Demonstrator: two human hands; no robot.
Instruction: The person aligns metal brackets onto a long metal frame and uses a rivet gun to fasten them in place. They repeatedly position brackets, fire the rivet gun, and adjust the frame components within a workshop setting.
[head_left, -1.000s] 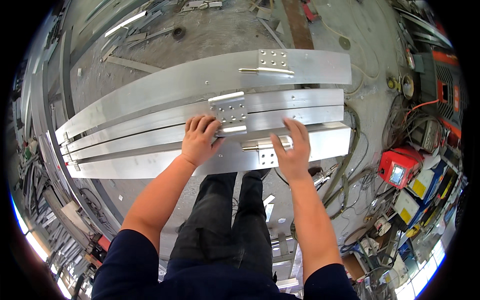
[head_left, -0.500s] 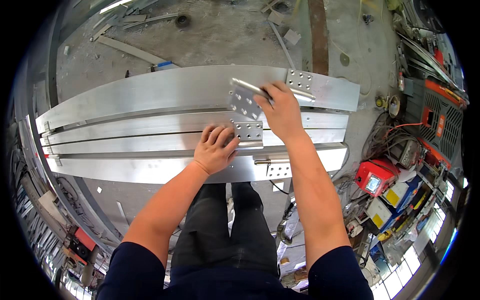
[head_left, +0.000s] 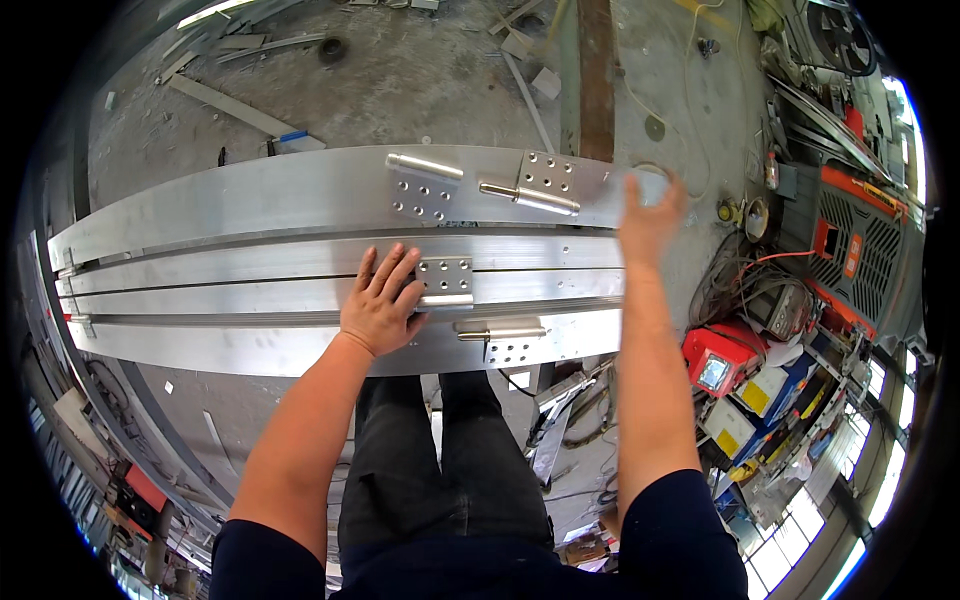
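My left hand (head_left: pixel 378 308) lies with its fingers spread on the middle metal bars, its thumb against a steel hinge plate (head_left: pixel 457 272) with a row of holes and a barrel. My right hand (head_left: pixel 652 222) is smeared by motion over the right end of the far wide bar (head_left: pixel 300 190); its fingers and anything in them cannot be made out. On that far bar lie a hinge plate (head_left: pixel 425 200) with its barrel away from me and another hinge piece (head_left: pixel 548 180) with a pin sticking out. A further pinned hinge piece (head_left: pixel 508 350) rests on the near bar (head_left: pixel 220 345).
To the right stand an orange and black machine (head_left: pixel 855 250), a red unit with a lit screen (head_left: pixel 712 365) and tangled cables (head_left: pixel 745 270). Metal offcuts (head_left: pixel 235 108) litter the floor beyond the bars. A steel frame post (head_left: pixel 82 150) rises at the left.
My right hand has let go of the hinge plate, now lying on the far bar, and has moved right. The left hand stays beside its hinge. The whole view has shifted slightly.
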